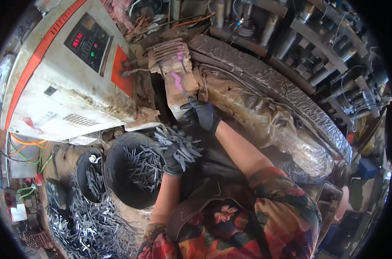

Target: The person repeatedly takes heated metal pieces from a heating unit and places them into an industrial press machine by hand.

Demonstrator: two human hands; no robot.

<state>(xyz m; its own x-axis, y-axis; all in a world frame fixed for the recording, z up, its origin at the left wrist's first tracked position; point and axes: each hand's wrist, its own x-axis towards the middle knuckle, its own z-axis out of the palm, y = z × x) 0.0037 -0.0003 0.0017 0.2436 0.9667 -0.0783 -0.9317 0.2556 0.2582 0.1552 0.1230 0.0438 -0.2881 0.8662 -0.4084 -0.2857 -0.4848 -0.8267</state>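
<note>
Head view, as I stand by and look: the right hand [201, 114], in a dark glove, has its fingers bent just before a pale block [174, 100], and a thin metal piece [176, 81] with a pink glowing part lies on this block, its grey end close to the fingertips; whether they grip it, I cannot tell. The left hand [173, 162], gloved also, is closed around a bunch of flat grey pieces [186, 151], which spread outward like a fan. Between both hands there is a modest gap, with the dark apron [204, 177] under it. The left hand is at the right side of a round black basin [111, 183], so the rim limits it on that side; more grey pieces lie inside. Beside the basin, to the left, stands a smaller black container [79, 173], and below them a heap of metal strips [92, 224] spreads on the floor. Above the basin, a white cabinet [66, 93] with orange stripe closes the upper left, and metal bars [135, 70] join its side to the block. On the right, a ledge covered with crumpled plastic [265, 116] runs near the right forearm; behind it are a long beam [265, 80] and heavy machinery [304, 43].
</note>
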